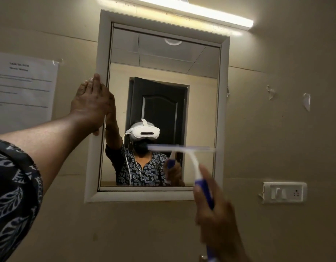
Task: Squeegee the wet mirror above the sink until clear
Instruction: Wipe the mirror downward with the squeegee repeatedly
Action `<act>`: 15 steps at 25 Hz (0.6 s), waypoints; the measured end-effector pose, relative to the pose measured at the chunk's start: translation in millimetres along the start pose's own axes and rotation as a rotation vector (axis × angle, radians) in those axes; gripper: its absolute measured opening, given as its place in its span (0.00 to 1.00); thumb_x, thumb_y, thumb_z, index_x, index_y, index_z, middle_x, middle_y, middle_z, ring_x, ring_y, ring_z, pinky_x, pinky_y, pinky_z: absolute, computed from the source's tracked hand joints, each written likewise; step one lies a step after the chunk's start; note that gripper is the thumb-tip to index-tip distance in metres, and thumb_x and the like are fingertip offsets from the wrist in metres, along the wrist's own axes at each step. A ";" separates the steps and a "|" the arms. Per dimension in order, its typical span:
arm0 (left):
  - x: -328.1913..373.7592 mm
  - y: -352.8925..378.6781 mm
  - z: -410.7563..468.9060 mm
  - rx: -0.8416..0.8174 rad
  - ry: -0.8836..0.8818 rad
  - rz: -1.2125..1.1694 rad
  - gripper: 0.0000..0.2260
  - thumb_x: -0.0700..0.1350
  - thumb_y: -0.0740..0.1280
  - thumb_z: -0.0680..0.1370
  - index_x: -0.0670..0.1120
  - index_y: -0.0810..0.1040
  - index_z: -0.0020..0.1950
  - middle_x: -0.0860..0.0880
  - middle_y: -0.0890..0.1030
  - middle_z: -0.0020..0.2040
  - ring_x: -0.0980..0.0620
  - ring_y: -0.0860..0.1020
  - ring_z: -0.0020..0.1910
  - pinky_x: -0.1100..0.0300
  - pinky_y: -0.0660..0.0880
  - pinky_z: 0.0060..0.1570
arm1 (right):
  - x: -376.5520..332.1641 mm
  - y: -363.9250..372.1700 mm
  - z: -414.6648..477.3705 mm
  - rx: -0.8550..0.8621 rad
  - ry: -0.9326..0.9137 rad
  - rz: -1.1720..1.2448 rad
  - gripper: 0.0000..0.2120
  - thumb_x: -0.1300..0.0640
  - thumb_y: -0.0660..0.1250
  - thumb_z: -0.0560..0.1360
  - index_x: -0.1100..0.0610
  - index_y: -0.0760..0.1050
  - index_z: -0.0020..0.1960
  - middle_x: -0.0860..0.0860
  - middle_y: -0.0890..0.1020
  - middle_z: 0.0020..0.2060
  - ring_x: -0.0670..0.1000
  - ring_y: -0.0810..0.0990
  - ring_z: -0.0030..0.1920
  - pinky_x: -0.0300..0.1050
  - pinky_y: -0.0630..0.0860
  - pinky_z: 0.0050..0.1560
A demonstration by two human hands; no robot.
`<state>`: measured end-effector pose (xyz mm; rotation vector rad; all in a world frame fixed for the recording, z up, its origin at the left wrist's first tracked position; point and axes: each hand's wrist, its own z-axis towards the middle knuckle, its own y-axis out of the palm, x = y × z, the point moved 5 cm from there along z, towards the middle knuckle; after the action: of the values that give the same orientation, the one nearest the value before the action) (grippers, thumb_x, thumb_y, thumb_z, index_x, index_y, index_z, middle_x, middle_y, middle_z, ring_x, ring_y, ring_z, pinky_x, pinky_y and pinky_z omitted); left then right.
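Observation:
A mirror (201, 95) in a white frame (225, 110) hangs on the beige wall. My left hand (92, 103) lies on the frame's left edge, fingers pointing up, thumb low on the frame. My right hand (218, 218), blurred by motion, grips the blue handle of a white squeegee (190, 156). Its blade lies level across the lower right part of the glass. The glass reflects a person with a white headset and a dark door. I cannot make out water on the mirror.
A tube light (182, 10) glows above the mirror. A taped paper sheet (23, 87) hangs on the wall to the left. A switch and socket plate (284, 191) sits at the lower right. Bits of tape (307, 101) cling to the right wall.

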<state>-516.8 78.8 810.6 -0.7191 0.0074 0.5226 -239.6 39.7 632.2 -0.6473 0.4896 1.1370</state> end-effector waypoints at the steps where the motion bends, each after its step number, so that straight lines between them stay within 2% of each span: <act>1: 0.0 0.1 0.6 0.003 0.000 -0.005 0.61 0.46 0.82 0.59 0.37 0.41 0.77 0.37 0.38 0.76 0.40 0.42 0.77 0.51 0.42 0.75 | -19.8 -3.5 19.4 0.012 -0.074 0.023 0.20 0.46 0.55 0.75 0.35 0.60 0.67 0.51 0.75 0.32 0.46 0.74 0.26 0.35 0.72 0.23; 5: -1.4 0.9 2.8 0.016 -0.002 -0.049 0.59 0.43 0.81 0.59 0.38 0.43 0.77 0.38 0.39 0.77 0.41 0.42 0.77 0.52 0.42 0.75 | -100.4 -5.7 108.1 0.082 -0.311 0.044 0.22 0.55 0.56 0.80 0.48 0.59 0.72 0.44 0.73 0.40 0.39 0.76 0.26 0.29 0.69 0.22; 7: -0.7 1.6 3.3 0.024 -0.001 -0.054 0.58 0.42 0.81 0.60 0.39 0.43 0.77 0.38 0.39 0.77 0.41 0.43 0.77 0.52 0.42 0.75 | -132.9 1.2 146.7 0.123 -0.366 0.062 0.22 0.57 0.57 0.80 0.51 0.59 0.73 0.43 0.74 0.46 0.41 0.76 0.26 0.29 0.70 0.23; 9: 0.3 2.1 3.8 0.032 -0.001 -0.062 0.58 0.41 0.81 0.60 0.39 0.44 0.77 0.38 0.39 0.77 0.41 0.43 0.77 0.52 0.42 0.75 | -157.3 10.8 176.7 0.164 -0.404 0.061 0.22 0.57 0.57 0.80 0.53 0.60 0.73 0.49 0.76 0.56 0.41 0.76 0.34 0.31 0.72 0.30; 11: 0.4 2.2 4.8 0.043 0.001 -0.061 0.57 0.41 0.80 0.61 0.40 0.44 0.77 0.38 0.39 0.77 0.41 0.42 0.77 0.52 0.42 0.75 | -173.5 21.5 199.2 0.200 -0.434 0.041 0.22 0.56 0.58 0.79 0.53 0.61 0.73 0.52 0.75 0.63 0.42 0.76 0.45 0.33 0.75 0.40; 13: -0.7 2.8 5.7 0.050 0.002 -0.066 0.56 0.40 0.80 0.62 0.40 0.44 0.77 0.38 0.39 0.77 0.41 0.42 0.77 0.52 0.41 0.75 | -184.1 34.1 212.9 0.213 -0.443 0.067 0.22 0.56 0.58 0.79 0.53 0.61 0.72 0.52 0.76 0.62 0.47 0.77 0.51 0.40 0.78 0.46; 15: -1.0 3.0 6.2 0.051 0.002 -0.075 0.56 0.40 0.80 0.62 0.40 0.44 0.77 0.38 0.39 0.77 0.41 0.42 0.77 0.52 0.41 0.75 | -191.6 44.6 218.4 0.243 -0.432 0.113 0.22 0.56 0.59 0.79 0.53 0.62 0.72 0.53 0.78 0.59 0.48 0.77 0.49 0.41 0.78 0.44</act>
<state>-520.0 84.2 813.6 -0.6673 -0.0045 0.4491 -341.3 75.3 905.7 -0.1544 0.2878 1.2583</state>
